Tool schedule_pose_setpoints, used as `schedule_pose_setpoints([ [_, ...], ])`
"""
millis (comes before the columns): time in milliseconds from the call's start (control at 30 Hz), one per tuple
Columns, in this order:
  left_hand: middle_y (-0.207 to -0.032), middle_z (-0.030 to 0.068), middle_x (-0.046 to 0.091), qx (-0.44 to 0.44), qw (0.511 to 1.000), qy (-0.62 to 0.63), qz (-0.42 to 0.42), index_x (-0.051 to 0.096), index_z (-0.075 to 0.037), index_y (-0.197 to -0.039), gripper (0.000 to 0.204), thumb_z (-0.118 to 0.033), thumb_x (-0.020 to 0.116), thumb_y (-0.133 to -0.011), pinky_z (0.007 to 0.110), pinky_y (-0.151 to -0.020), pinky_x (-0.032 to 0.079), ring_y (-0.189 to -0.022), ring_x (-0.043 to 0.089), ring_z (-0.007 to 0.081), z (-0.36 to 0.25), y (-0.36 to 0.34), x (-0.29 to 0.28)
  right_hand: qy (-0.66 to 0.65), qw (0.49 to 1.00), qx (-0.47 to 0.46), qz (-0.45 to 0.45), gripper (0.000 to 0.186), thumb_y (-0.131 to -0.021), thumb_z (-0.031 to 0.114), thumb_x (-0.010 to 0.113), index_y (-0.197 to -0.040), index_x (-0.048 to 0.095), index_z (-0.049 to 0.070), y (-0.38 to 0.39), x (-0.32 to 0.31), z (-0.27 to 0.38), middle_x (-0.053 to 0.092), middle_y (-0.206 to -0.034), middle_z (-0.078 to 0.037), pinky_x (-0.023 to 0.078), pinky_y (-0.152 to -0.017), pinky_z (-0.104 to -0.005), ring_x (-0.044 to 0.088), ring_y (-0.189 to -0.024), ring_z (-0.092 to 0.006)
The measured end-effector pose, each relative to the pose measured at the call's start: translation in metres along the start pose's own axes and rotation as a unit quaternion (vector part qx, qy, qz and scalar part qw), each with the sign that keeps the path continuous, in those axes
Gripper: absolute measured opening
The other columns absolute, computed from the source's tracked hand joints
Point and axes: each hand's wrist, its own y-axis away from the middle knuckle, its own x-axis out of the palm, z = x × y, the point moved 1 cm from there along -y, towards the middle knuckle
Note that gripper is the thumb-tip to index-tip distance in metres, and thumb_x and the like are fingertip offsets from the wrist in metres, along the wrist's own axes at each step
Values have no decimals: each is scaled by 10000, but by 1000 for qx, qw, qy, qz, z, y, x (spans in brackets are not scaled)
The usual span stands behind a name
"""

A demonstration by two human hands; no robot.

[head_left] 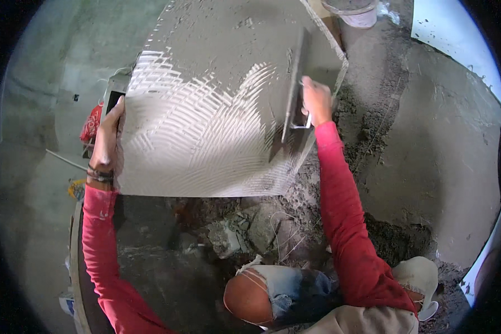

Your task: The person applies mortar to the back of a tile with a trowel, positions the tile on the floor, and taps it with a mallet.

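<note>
"How are the arms posed?"
"Both are stretched forward in red sleeves (101, 239). The slab (172, 128) is gripped at its left edge by the left hand (108, 136); the handle of a flat trowel (295, 83) is clasped in the right hand (317, 101)."
"And the blade?"
"It is held near the slab's right edge, tilted nearly edge-on; whether the mortar (217, 42) is touched cannot be told."
"The texture?"
"Grey mortar is spread smoother toward the far edge; nearer, curved ridges are combed. Beyond the near edge, jagged rubble (224, 238) is seen."
</note>
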Motion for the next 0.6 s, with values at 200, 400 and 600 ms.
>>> schedule_pose_setpoints([
  [200, -1236, 54, 570, -82, 988, 102, 85, 515, 16, -1271, 433, -299, 405, -995, 279, -958, 410, -1093, 546, 146, 18, -16, -30, 169, 917, -362, -19, 375, -848, 350, 559, -642, 591, 39, 132, 98, 49, 552, -535, -199, 442, -467, -475, 564, -468, -356],
  [400, -1259, 69, 554, -51, 989, 126, 54, 491, 36, -1293, 449, -292, 391, -1002, 279, -969, 403, -1084, 540, 158, 13, -6, -23, 105, 924, -363, -55, 344, -861, 328, 602, -635, 573, 71, 134, 64, 33, 545, -477, -127, 426, -412, -409, 558, -403, -272],
  [600, -1200, 74, 590, -60, 994, 60, 68, 517, 50, -1257, 443, -290, 413, -993, 275, -944, 419, -1059, 559, 152, 15, -23, -27, 232, 874, -424, -52, 303, -856, 327, 593, -666, 532, 98, 123, 77, -42, 496, -480, -126, 417, -423, -421, 505, -397, -301],
])
